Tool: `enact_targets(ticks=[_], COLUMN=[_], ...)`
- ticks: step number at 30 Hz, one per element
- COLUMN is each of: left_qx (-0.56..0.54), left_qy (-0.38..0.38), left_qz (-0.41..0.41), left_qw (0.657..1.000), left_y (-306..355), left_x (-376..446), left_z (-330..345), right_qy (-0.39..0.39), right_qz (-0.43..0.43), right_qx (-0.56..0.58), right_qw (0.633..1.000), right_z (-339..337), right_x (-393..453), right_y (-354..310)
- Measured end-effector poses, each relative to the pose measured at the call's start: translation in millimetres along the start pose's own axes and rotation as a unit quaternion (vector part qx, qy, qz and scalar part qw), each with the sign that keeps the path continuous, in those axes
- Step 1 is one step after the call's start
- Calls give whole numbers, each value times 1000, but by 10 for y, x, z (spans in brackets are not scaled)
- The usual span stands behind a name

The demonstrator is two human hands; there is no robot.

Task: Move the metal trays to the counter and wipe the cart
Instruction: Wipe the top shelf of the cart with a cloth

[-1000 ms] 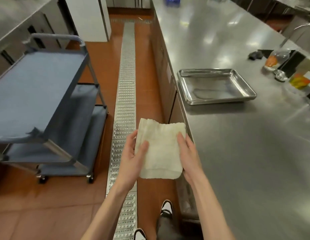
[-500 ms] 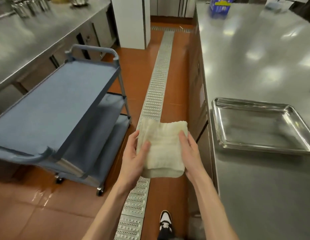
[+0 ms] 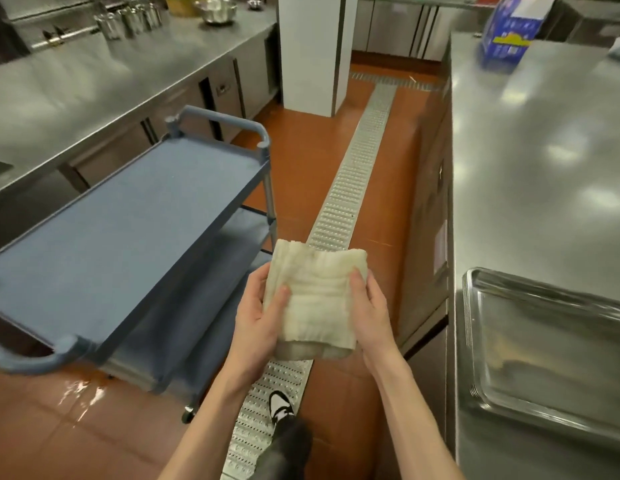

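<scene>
cart (image 3: 128, 230) blue-grey | cloth (image 3: 317, 299) cream, ribbed | floor (image 3: 312, 168) terracotta

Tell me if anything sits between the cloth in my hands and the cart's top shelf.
Nothing visible does. The folded cloth is held by the left hand and right hand over the floor drain, just right of the cart. Its top shelf shows only bare blue surface.
</scene>
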State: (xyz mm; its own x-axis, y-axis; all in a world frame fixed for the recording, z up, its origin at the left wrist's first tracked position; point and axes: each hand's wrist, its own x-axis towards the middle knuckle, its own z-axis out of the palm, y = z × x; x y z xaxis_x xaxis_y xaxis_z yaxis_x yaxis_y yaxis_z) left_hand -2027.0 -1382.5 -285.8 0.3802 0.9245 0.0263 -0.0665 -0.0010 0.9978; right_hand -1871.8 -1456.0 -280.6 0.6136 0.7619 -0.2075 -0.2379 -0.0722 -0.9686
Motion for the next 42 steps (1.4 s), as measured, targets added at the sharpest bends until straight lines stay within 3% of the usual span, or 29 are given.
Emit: enact_targets(ticks=[10, 19, 36, 42], left_qx=[-31, -80, -58, -62], left_qy=[54, 122, 248, 325], left_qz=[-6, -12, -54, -62], left_qw=[998, 989, 966, 942], left_y=[-189, -288, -541, -671], left_x=[1285, 2416, 3381, 3845], left_z=[-332, -883, -1579, -1659], right_qy=[-29, -61, -141, -215], right_qz=[18, 13, 53, 47], right_qx=[-6, -87, -132, -165], right_qw=[999, 994, 980, 961], right_z=[751, 1825, 3046, 3451], right_x=[1296, 2405, 3614, 4206], right_y=[-120, -146, 144, 213])
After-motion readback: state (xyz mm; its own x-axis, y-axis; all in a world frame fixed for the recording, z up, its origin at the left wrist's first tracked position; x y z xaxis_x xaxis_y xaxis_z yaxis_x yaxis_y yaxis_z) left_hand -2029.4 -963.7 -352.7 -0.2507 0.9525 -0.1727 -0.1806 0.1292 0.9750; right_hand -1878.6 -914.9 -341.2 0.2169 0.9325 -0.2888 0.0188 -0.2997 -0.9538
